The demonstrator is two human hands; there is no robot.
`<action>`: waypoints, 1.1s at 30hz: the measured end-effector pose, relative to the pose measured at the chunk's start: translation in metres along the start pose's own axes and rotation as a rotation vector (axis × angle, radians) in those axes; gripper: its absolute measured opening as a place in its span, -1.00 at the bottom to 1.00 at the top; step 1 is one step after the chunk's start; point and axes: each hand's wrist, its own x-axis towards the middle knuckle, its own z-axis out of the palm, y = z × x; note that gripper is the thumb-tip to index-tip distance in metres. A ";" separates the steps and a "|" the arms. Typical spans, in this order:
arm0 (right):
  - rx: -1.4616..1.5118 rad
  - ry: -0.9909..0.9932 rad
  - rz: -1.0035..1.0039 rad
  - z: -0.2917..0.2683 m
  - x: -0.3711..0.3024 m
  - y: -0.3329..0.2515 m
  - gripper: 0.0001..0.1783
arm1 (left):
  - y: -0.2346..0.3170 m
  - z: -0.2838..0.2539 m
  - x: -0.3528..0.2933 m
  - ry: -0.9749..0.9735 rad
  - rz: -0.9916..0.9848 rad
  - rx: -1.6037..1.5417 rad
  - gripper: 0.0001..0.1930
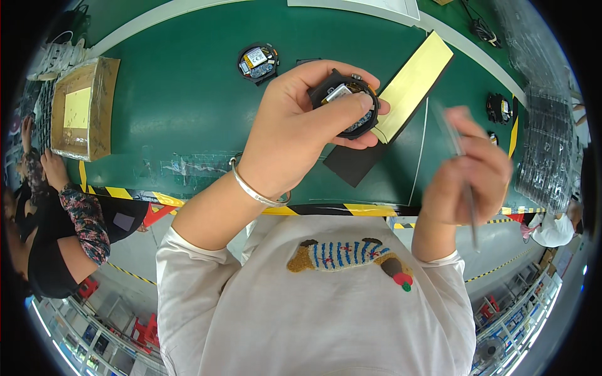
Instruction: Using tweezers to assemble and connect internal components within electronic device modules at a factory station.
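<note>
My left hand (307, 119) is closed around an opened smartwatch body (357, 122), a round black case with its battery and circuit board showing. The thumb lies across its inside. Off to the right, my right hand (470, 166) grips a thin metal tool like tweezers (469, 200), its tip pointing up; motion blurs it, so the exact kind is unclear. Beyond the held watch a yellow strip (417, 81) lies on a black sheet (356, 164). Another opened watch body (258, 62) rests on the green mat behind my left hand.
A cardboard box (100, 119) with a yellow paper inside stands at the left. More watch parts (499, 108) sit at the right, beside stacked clear plastic trays (545, 144). Striped tape (313, 209) marks the table's near edge. Another person's arm (81, 213) reaches in at the left.
</note>
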 end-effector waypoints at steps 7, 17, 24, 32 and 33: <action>-0.941 0.168 0.693 -0.129 -0.062 0.045 -0.64 | 0.035 -0.028 0.006 0.192 0.355 0.419 -0.74; -1.081 -0.064 1.075 -0.137 -0.093 0.068 -0.29 | 0.026 -0.087 0.035 0.401 0.360 1.379 -0.78; -0.976 -0.077 0.925 -0.136 -0.084 0.071 -0.35 | 0.023 -0.087 0.039 0.543 0.691 1.584 -0.76; -0.299 -0.272 0.580 -0.041 0.000 0.005 -0.38 | -0.006 0.008 0.007 -0.244 0.107 0.284 -0.54; -0.187 -0.268 0.441 -0.027 0.007 0.005 -0.33 | -0.011 0.014 0.005 -0.304 0.072 0.189 -0.54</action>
